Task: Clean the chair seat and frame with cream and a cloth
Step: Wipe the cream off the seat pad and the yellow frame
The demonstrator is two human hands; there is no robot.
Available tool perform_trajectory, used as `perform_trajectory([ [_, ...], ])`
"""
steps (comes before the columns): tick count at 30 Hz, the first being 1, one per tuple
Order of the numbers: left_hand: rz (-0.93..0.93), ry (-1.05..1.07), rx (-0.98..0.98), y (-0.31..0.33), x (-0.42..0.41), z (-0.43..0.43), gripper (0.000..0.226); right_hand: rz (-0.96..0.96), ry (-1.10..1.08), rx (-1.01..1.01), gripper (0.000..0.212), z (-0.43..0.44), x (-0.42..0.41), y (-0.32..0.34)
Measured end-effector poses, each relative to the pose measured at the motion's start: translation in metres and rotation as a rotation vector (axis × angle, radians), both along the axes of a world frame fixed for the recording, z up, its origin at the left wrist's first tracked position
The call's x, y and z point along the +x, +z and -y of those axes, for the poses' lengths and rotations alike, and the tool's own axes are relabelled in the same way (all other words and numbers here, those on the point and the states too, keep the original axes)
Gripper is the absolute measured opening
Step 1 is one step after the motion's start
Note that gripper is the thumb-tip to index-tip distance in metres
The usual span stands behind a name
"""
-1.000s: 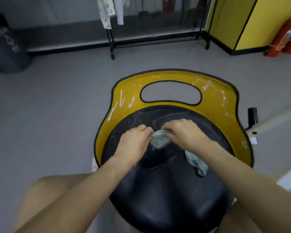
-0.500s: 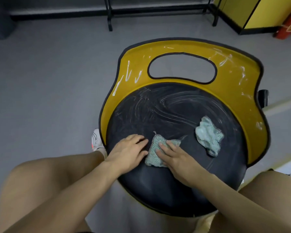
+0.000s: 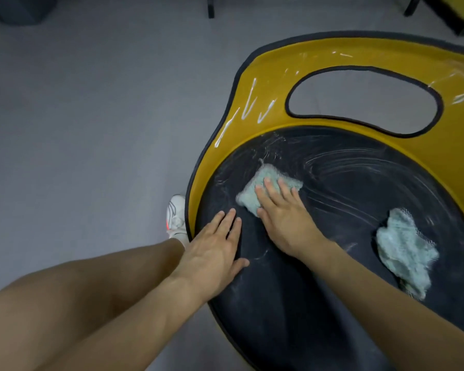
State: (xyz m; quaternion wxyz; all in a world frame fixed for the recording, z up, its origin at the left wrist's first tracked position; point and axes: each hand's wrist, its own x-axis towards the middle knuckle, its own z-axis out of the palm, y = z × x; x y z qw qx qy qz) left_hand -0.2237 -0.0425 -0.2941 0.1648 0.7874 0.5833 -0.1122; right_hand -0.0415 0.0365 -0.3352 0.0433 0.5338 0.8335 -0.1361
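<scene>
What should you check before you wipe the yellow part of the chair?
1. Right hand flat on the folded cloth: ok.
2. Left hand steadying the black seat: ok, it rests flat near the edge.
3. Cream streaks on the yellow frame to wipe: ok, white lines show.
4. Seat wiped clean: not ok, smears show.
5. Spare cloth out of the way: ok, it lies apart on the seat's right side.
6. Folded cloth's underside clean: cannot tell.

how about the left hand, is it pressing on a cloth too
No, the left hand lies flat on the bare black seat; only the right hand presses on the folded cloth.
</scene>
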Motion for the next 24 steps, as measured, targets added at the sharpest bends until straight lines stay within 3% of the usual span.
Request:
perform_trajectory([
  [6,0.075,0.055,-0.060,-0.002,-0.004,0.014,0.085,0.037,0.186,0.056,0.055,0.124,0.028,-0.002],
  [11,0.102,0.056,-0.071,0.001,-0.011,0.015,0.089,0.083,0.234,0.065,0.058,0.048,0.000,-0.006],
  [15,0.073,0.075,-0.086,0.010,-0.016,0.016,0.085,0.036,0.078,-0.013,0.055,-0.043,-0.051,0.001],
  [17,0.088,0.101,-0.071,0.011,-0.021,0.021,0.080,0.015,0.052,-0.030,0.055,-0.049,-0.064,0.002],
  [20,0.139,0.153,-0.014,0.013,-0.030,0.028,0.073,-0.011,0.213,0.055,0.057,0.011,-0.047,0.001],
  [24,0.159,0.160,-0.031,0.014,-0.032,0.029,0.083,-0.037,0.361,0.060,0.061,0.110,-0.010,0.008],
])
